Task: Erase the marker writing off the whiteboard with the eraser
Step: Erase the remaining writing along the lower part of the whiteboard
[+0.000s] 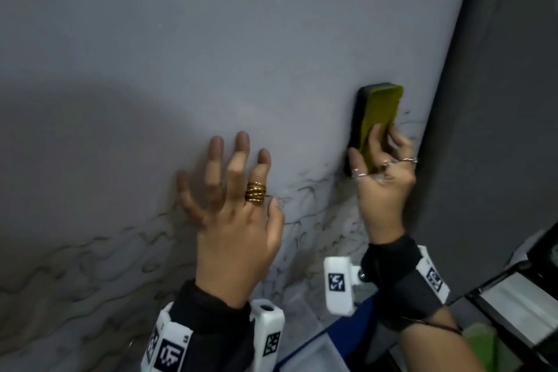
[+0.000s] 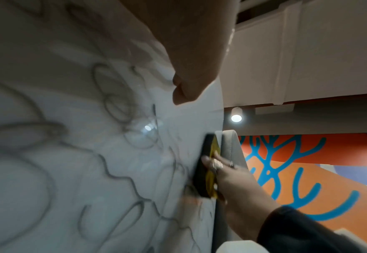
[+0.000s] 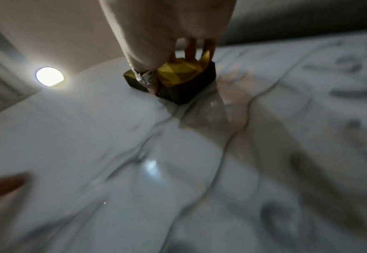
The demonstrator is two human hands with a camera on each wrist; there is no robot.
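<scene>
Grey marker writing point(image 1: 305, 205): blurred, unreadable, across lower whiteboard point(image 1: 211, 39). Right hand point(image 1: 382, 190): fingers curled gripping yellow-backed eraser point(image 1: 377, 121), felt against board near right edge. Left hand point(image 1: 232, 208): fingers spread, fingertip contact unclear.

Marker writing point(image 1: 305, 220) smeared by motion blur in every view, no word legible, partly covered by the left hand point(image 1: 232, 205) and cut off by the head view's lower edge. Eraser point(image 1: 373, 125) face against the whiteboard point(image 1: 211, 39) hidden; lower end buried under the right hand point(image 1: 382, 190). Right-wrist view blurred throughout.
</scene>
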